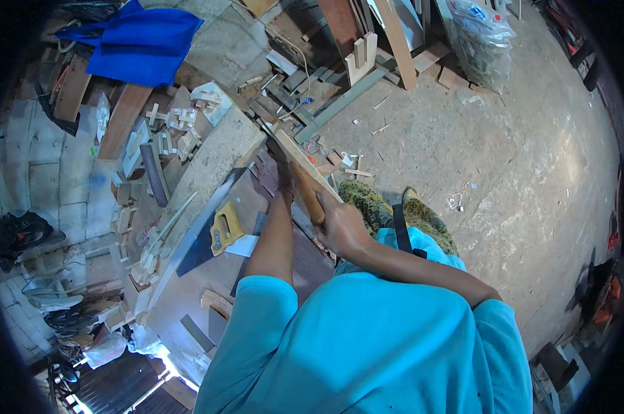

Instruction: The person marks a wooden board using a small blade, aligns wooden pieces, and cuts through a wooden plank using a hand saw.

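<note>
My right hand is closed around a long tool with a brown wooden handle. A dark, narrow part runs on from the handle toward the bench's far corner; its exact kind is unclear. My left hand lies in shadow just left of the handle, at the dark part, with its fingers not readable. Beside the tool, on its right, runs a pale wood strip along the bench edge. A handsaw with a yellow handle rests on the workbench, left of my left forearm.
Wood offcuts and a blue bag cover the far left. Boards lean at the back, near a clear plastic sack. Scraps litter the concrete floor at right. A black bundle sits far left.
</note>
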The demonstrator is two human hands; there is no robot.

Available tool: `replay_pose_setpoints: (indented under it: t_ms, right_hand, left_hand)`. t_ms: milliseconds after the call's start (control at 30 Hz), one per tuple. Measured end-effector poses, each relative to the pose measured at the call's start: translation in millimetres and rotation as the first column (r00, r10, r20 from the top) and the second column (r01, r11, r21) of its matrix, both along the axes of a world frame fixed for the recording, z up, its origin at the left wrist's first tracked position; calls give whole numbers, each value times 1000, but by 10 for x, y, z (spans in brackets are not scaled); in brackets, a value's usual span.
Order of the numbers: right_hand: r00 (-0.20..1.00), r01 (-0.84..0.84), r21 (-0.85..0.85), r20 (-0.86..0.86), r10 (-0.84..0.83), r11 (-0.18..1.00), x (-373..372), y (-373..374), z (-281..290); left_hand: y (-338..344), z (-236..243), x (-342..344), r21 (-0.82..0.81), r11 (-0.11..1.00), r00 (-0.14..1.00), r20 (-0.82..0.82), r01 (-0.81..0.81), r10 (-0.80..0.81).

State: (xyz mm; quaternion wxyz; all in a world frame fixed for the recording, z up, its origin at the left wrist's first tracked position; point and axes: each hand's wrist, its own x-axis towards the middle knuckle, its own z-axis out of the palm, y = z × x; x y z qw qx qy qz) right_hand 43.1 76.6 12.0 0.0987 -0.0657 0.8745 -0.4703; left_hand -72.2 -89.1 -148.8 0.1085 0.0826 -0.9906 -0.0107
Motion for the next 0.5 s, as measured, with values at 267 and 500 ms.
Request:
replay_pose_setpoints:
  t_ms: [267,500]
  right_hand:
    - [999,-30,65,33,28,997,-96,-28,27]
    - [993,12,17,-121,-10,1000,-125,-96,-59]
  left_hand:
    - [70,209,79,-12,999,997,54,48,-48]
    - [87,236,86,-43,997,996,60,69,-66]
